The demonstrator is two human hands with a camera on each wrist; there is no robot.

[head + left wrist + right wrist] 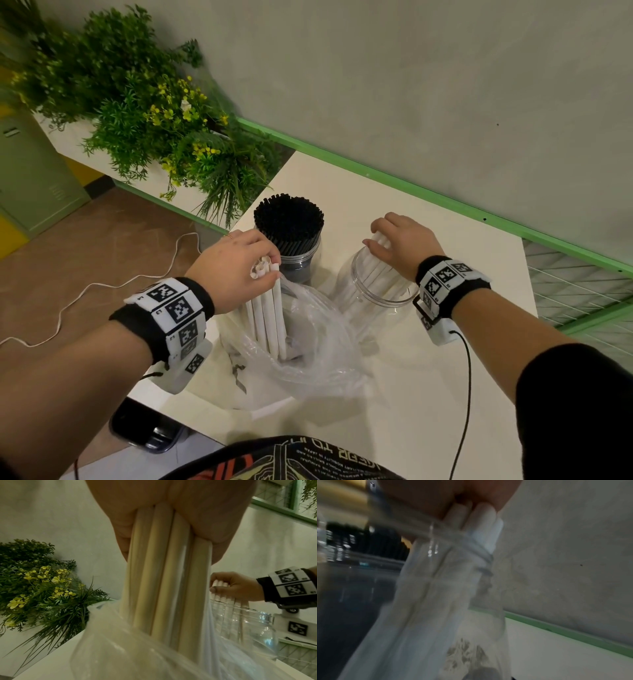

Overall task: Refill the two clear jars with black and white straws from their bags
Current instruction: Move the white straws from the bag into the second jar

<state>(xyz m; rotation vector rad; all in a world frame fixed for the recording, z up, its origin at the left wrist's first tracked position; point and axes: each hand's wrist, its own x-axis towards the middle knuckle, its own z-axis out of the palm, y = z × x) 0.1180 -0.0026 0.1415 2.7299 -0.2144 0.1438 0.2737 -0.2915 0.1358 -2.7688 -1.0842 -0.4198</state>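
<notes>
My left hand (239,263) grips the tops of several white straws (269,315) whose lower ends stand inside a crumpled clear plastic bag (308,349). In the left wrist view the same bunch of straws (164,574) runs down from my palm into the bag (120,649). My right hand (397,243) holds another bunch of white straws (373,270) that leans into the open clear jar (376,298); the straws (481,534) show blurred in the right wrist view. A second clear jar (301,257) behind is packed with black straws (289,219).
The jars and bag stand on a white table (462,377) against a grey wall with a green ledge (411,185). Artificial plants (154,130) fill the back left. A white cable (102,284) lies on the brown floor, and a dark object (144,428) sits below the table's left edge.
</notes>
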